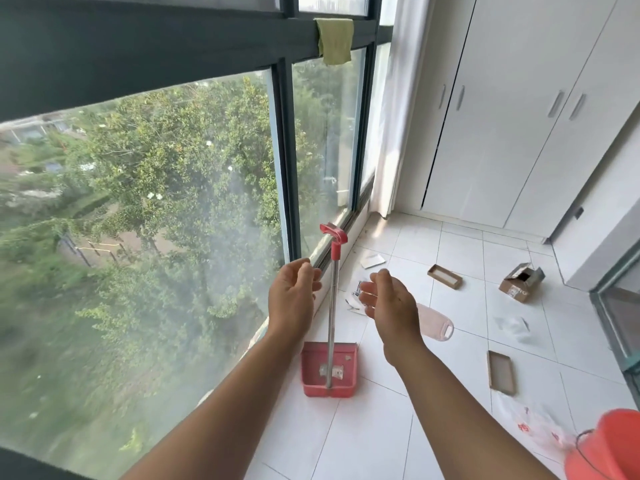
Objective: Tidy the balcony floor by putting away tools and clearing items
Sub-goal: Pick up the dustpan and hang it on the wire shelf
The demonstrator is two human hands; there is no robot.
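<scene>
A red dustpan (329,370) stands upright on the white tile floor by the window, its metal pole rising to a red handle (334,234). My left hand (292,296) hovers just left of the pole, fingers relaxed and empty. My right hand (388,301) hovers just right of it, fingers relaxed, holding nothing. Neither hand touches the pole. Litter lies on the tiles: a pink pad (434,322), torn paper (356,294), flat cardboard trays (445,277) (500,372), an open cardboard box (521,282).
A green cloth (335,41) hangs on the window frame. White cabinets (512,126) fill the far wall. An orange-red bucket (609,448) sits at the lower right beside a clear plastic bag (530,424). Another clear bag (512,327) lies mid-floor. A sliding door frame (613,323) runs on the right.
</scene>
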